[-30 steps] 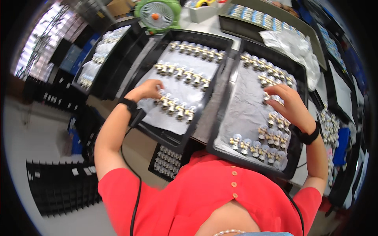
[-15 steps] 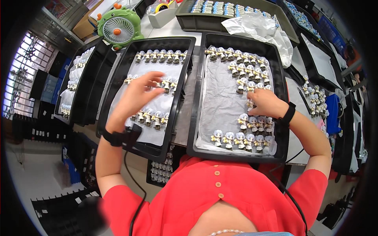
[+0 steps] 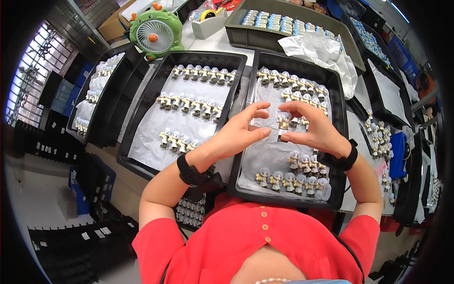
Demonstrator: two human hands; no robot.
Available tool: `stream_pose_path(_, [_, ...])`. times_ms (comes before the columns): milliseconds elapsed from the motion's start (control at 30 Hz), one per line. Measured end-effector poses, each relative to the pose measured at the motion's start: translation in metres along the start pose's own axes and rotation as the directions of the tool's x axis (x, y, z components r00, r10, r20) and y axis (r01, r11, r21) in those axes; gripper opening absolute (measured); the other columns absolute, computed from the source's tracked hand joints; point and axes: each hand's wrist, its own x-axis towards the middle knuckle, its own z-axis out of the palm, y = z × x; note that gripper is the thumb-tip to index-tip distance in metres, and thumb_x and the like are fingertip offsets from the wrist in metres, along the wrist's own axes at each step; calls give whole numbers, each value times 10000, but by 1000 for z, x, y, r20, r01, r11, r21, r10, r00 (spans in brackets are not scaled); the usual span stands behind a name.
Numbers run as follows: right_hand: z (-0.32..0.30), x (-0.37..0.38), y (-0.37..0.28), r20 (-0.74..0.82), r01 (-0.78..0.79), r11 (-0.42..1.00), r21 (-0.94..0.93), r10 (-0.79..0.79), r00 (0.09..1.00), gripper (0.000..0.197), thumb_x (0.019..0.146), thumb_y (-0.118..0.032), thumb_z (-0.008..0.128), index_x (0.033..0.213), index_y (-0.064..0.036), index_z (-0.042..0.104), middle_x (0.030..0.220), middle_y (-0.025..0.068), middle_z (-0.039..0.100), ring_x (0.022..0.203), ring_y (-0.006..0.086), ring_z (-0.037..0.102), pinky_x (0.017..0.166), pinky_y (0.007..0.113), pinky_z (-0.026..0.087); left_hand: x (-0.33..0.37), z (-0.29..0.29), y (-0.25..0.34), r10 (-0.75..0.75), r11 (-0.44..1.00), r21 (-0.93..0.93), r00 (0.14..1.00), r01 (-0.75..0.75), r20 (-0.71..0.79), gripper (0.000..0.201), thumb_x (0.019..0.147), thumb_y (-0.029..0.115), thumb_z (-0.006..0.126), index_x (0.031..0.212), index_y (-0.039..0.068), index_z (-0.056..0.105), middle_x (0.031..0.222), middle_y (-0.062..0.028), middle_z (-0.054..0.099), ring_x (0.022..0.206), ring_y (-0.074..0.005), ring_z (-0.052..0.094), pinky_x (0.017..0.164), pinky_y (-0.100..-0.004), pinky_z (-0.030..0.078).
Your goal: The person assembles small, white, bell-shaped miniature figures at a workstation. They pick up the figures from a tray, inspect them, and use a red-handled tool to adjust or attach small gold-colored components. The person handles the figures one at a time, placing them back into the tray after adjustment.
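Note:
Between the thumb and fingers of my right hand (image 3: 309, 125) is a small figurine (image 3: 283, 124) with pale hair, held upright above the right black tray (image 3: 336, 182). Just to its left, my left hand (image 3: 243, 130) is open with fingers apart, nothing in it, over the tray's left edge. Paper lining covers the right tray, and rows of like figurines (image 3: 288, 181) stand along its far, right and near sides. In the left black tray (image 3: 137, 163), three rows of such figurines (image 3: 189, 103) rest on white paper; my left forearm partly hides the nearest row.
A green fan (image 3: 156, 38) stands at the back left beside a tape dispenser (image 3: 208, 23). Behind the trays sits an olive bin (image 3: 241, 38) of blue-and-white pieces, with crumpled white paper (image 3: 326, 52) over its edge. More figurines (image 3: 378, 137) lie on the right.
My left hand has moved right, from the left tray to the right one. My right hand has lifted a figurine from its row and brought it left. The view has shifted slightly.

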Motion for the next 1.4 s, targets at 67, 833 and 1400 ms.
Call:
stream_pose_path(67, [4, 6, -3, -47, 57, 998, 25, -56, 997, 531, 681, -201, 777, 1136, -51, 547, 1014, 84, 599, 925, 202, 578, 829, 321, 456, 4, -2, -7, 17, 987, -160, 1000, -15, 9, 637, 872, 174, 613, 1398, 77, 267, 1310, -177, 390, 1084, -198, 526, 893, -311, 455])
stream_pose_path(833, [42, 10, 33, 43, 9, 979, 203, -18, 999, 750, 655, -284, 807, 1276, -67, 446, 1146, 108, 554, 1016, 240, 546, 880, 353, 443, 12, -3, -25, -246, 832, -519, 969, 197, -26, 462, 926, 258, 539, 1294, 48, 354, 1186, -106, 528, 977, -233, 623, 830, -351, 517])
stream_pose_path(1400, [45, 7, 21, -129, 146, 982, 118, -131, 983, 745, 617, -145, 793, 1269, -53, 445, 1071, 109, 501, 978, 240, 511, 873, 339, 438, 11, -2, -23, -42, 800, -593, 995, 90, 95, 484, 962, 250, 442, 1383, 80, 276, 1267, -131, 466, 1077, -294, 570, 860, -385, 485])
